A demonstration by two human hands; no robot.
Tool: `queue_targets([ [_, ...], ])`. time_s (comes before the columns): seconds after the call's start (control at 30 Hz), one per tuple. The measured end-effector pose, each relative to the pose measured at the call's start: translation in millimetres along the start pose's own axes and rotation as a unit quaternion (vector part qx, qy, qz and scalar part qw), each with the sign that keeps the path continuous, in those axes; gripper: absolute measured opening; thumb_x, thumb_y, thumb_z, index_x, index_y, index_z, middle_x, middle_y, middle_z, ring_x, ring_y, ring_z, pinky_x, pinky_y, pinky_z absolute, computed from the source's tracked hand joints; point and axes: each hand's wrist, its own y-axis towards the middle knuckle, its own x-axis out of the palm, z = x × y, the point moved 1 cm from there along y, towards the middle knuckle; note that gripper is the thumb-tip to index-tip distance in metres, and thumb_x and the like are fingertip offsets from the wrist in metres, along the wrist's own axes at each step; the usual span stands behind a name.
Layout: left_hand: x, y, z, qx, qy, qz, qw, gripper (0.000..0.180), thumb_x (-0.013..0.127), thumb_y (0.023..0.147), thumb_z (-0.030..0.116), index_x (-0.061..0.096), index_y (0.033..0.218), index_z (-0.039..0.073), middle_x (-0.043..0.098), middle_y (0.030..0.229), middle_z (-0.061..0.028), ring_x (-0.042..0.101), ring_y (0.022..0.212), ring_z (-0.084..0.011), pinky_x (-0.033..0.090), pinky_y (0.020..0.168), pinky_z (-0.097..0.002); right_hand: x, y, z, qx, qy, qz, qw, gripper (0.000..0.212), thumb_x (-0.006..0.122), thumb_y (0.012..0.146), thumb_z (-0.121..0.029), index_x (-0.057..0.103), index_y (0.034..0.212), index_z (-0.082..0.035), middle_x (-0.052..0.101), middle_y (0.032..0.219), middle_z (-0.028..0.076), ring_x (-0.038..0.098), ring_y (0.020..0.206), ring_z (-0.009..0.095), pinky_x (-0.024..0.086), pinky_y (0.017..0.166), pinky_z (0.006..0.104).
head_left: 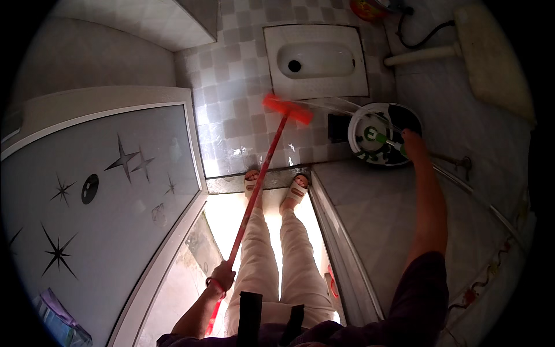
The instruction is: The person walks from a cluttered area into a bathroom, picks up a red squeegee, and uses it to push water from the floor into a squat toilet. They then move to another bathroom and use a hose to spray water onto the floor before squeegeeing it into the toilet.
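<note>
My left hand (222, 276) is closed around the long red handle of a floor brush (267, 156). The brush's orange-red head (288, 109), slightly blurred, is over the wet tiles just in front of the squat toilet (317, 87). On the right, my right hand (413, 142) is closed on a water sprayer, mostly hidden by the fingers. Thin clear streams of water (347, 106) run from it leftward to the brush head. Below that hand stands a white and black mop bucket (354, 124) with a green and white handle (377, 135) inside.
Grey checkered tiles (231, 98) cover the floor. My sandalled feet (296, 186) stand at the doorway sill. A frosted door (144, 191) is on the left. A pale cistern (491, 61) and a metal pipe (480, 199) line the right wall, and a red basin (369, 8) sits at the far end.
</note>
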Motion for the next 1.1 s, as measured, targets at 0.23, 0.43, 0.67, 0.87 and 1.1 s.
queue_targets([
  [0.23,-6.2,16.4,78.1,-0.054,-0.145,-0.075,0.985,0.034,0.057,0.072,0.024,0.046,0.094,0.0,0.056,0.087,-0.0214,0.054,0.086,-0.0361,0.044,0.072,-0.04,-15.5,11.5,3.2,0.12,0.046,0.017,0.992,0.023,0.034,0.087,-0.022,0.046,0.092,-0.004,0.053,0.088,0.021,0.05,0.083,0.04,0.039,0.069,0.048],
  [0.43,-29.3,-49.1,51.8,-0.083,-0.097,-0.038,0.991,0.026,0.059,0.071,0.02,0.049,0.085,-0.001,0.058,0.075,-0.0188,0.056,0.077,-0.0355,0.045,0.064,-0.0405,-3.3,21.0,15.6,0.148,0.049,0.048,0.987,0.027,0.032,0.087,-0.026,0.046,0.095,-0.004,0.054,0.09,0.022,0.05,0.085,0.04,0.038,0.072,0.0488],
  [0.67,-5.8,-65.3,17.7,-0.078,-0.165,-0.031,0.983,0.025,0.061,0.07,0.02,0.049,0.08,0.0,0.058,0.072,-0.0184,0.058,0.072,-0.034,0.045,0.061,-0.0378,-11.7,25.9,12.8,0.17,0.042,0.114,0.978,0.026,0.032,0.088,-0.023,0.048,0.097,-0.005,0.055,0.09,0.018,0.052,0.081,0.037,0.04,0.071,0.0458],
  [0.87,25.4,-52.8,-13.0,-0.055,-0.227,-0.015,0.972,0.024,0.063,0.067,0.016,0.044,0.074,0.004,0.047,0.054,-0.0063,0.047,0.045,-0.0177,0.038,0.04,-0.0276,-0.5,45.2,42.7,0.181,0.029,0.175,0.967,0.029,0.031,0.088,-0.023,0.049,0.103,-0.006,0.057,0.088,0.016,0.053,0.082,0.035,0.041,0.07,0.0429],
  [1.1,-4.9,-58.8,18.8,-0.081,-0.197,-0.041,0.976,0.026,0.057,0.07,0.024,0.049,0.079,0.001,0.058,0.073,-0.0187,0.058,0.074,-0.0321,0.045,0.061,-0.0375,-5.5,49.1,48.2,0.188,0.048,0.185,0.963,0.031,0.029,0.089,-0.026,0.049,0.103,-0.008,0.057,0.087,0.015,0.053,0.083,0.033,0.04,0.071,0.0416],
])
